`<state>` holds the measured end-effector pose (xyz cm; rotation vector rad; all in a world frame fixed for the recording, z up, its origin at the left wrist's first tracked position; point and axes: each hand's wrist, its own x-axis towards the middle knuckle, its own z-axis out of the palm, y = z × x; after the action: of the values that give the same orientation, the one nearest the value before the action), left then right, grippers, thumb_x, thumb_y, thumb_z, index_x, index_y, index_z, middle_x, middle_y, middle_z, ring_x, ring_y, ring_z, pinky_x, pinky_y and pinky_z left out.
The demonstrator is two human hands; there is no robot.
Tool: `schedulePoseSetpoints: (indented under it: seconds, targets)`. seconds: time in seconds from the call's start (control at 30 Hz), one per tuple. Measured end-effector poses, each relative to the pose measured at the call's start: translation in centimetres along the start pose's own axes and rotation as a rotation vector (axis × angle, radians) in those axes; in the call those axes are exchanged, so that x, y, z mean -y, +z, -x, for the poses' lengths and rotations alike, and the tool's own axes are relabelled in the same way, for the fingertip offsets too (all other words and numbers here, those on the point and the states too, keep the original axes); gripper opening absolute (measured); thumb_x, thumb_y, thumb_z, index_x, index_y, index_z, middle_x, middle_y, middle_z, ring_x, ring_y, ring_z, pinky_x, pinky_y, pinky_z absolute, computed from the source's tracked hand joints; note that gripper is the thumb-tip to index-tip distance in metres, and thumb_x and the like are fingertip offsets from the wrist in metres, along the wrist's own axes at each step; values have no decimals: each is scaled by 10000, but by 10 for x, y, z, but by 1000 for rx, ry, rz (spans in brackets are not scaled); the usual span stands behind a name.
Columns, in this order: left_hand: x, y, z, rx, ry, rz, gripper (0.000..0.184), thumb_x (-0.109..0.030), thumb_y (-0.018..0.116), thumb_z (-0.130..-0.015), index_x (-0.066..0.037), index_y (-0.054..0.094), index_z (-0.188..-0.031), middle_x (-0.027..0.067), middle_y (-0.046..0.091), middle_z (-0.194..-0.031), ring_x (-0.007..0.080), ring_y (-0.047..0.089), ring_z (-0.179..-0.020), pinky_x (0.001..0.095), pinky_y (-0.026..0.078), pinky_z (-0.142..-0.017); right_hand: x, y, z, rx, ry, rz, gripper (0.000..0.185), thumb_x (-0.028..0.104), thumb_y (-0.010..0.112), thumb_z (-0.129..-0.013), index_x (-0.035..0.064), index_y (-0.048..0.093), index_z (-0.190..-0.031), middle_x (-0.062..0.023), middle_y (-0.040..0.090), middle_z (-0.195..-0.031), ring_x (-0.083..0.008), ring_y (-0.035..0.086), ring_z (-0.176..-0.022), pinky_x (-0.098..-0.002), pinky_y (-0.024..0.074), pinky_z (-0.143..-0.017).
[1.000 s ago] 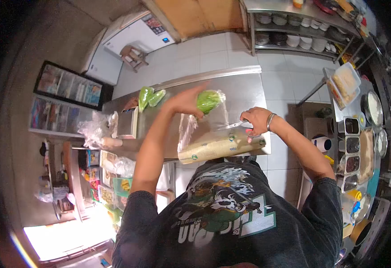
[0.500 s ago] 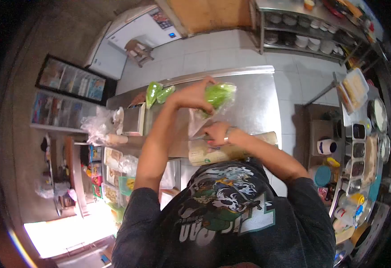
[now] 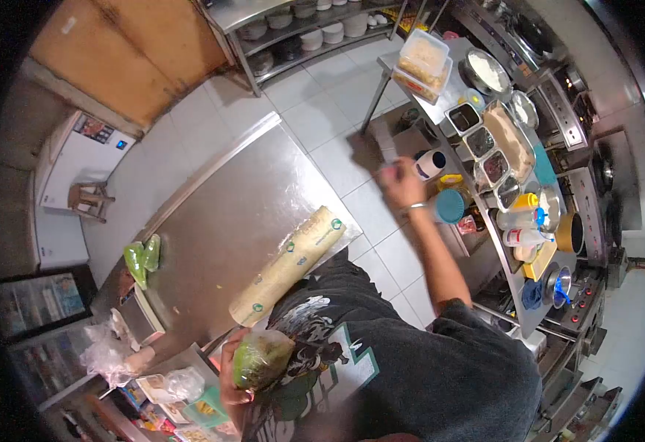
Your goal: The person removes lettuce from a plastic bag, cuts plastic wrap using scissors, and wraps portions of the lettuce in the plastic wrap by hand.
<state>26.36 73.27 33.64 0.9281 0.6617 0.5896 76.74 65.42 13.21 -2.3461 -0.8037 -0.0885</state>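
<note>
Close against my shirt, my left hand (image 3: 232, 372) is wrapped round a plastic-wrapped green vegetable bundle (image 3: 262, 359). My right hand (image 3: 403, 184) is stretched out to the right, over the lower shelf beside the metal table; it is blurred, with a small reddish thing at its fingers that I cannot make out clearly. A big roll of film (image 3: 287, 267) lies along the near edge of the steel table (image 3: 212, 214). Two green wrapped bundles (image 3: 142, 261) lie at the table's far left, beside a scale (image 3: 142, 317).
To the right, a side table holds metal containers (image 3: 479, 141), food boxes (image 3: 423, 62) and bottles (image 3: 523, 237). A teal lid (image 3: 448, 206) is below it. A wooden stool (image 3: 90, 200) stands at the left, and a dish rack (image 3: 300, 37) at the back.
The view has turned to the right. My left hand has brought the green bundle from the table to my body. My right hand has moved from the film toward the side table.
</note>
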Motion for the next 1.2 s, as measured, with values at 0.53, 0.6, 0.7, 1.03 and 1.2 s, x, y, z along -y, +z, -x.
schedulePoseSetpoints:
  seconds: [0.53, 0.6, 0.7, 1.03, 1.2]
  targets:
    - [91, 23, -50, -479, -147, 593, 654, -570, 439, -930, -55, 481, -1331, 142, 581, -1220, 282, 601, -1063, 465, 527, -873, -431, -175, -101, 213, 13, 646, 537, 499, 566, -882, 53, 636, -1172, -156, 690, -1033, -335, 652, -916, -462, 507, -793]
    - [100, 26, -47, -424, -181, 732, 652, -530, 473, -938, -44, 440, -1371, 180, 554, -1297, 301, 557, -1184, 443, 436, -1034, -446, -173, -111, 200, -3, 860, 509, 426, 588, -873, 39, 607, -1203, -126, 675, -1032, -295, 638, -877, -469, 479, -792]
    - [116, 24, -29, -194, -97, 1040, 606, -499, 467, -956, -34, 460, -1345, 169, 570, -1298, 290, 535, -1227, 444, 400, -1074, -404, -196, -116, 288, 148, 814, 507, 295, 623, -858, 11, 557, -1273, -171, 639, -1148, -344, 595, -1025, -467, 449, -900]
    - [122, 77, -66, -575, -404, 643, 405, -388, 555, -965, -24, 601, -1135, 128, 681, -1045, 234, 692, -910, 370, 581, -801, 207, -111, 61, 906, -1425, -384, 750, 579, 767, -647, 23, 651, -1137, -234, 520, -1322, -438, 493, -1231, -528, 428, -999]
    - [161, 60, -29, -542, -101, 803, 428, -473, 520, -972, -80, 613, -1114, 59, 679, -983, 200, 670, -847, 347, 549, -710, 216, -59, 140, 840, -1219, -727, 526, 320, 800, -744, -20, 638, -1110, -219, 670, -1047, -360, 682, -916, -373, 566, -787]
